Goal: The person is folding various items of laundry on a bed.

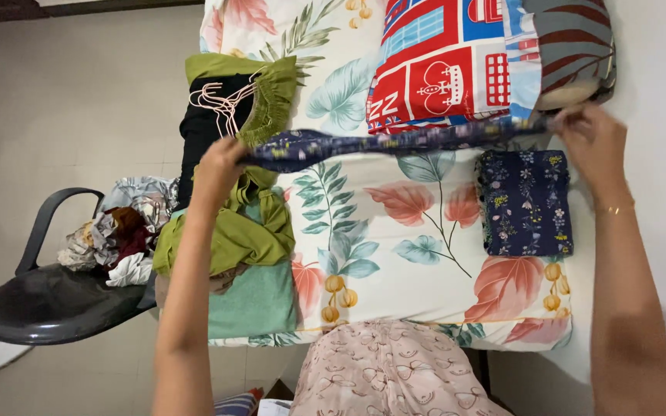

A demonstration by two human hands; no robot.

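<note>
Navy floral cloth [395,142] stretches in a long, narrow band across the far part of the bed, held up above the leaf-and-flower bedsheet [395,231] and running nearly level from left to right. In the head view, the left hand [217,166] is closed around the left end of the band, fingers curled over the fabric, just in front of a heap of clothes. The right hand [591,135] pinches the right end between fingers and thumb, near the far right corner of the bed; a thin gold bangle [614,208] sits on that wrist.

On the sheet below the right hand lies a folded navy floral piece [526,204], flat and square-edged. Beyond the stretched band rests a red, white and blue patterned pillow [441,62], with a striped cushion [572,46] just to its right. At the left edge of the bed is a pile of olive-green garments [233,231] over a teal one [252,300], with a black garment [202,123] at the far end. A dark plastic chair [40,300] stands left of the bed, holding crumpled clothes [113,239]. Pink patterned trousers [379,370] show at the near edge.
</note>
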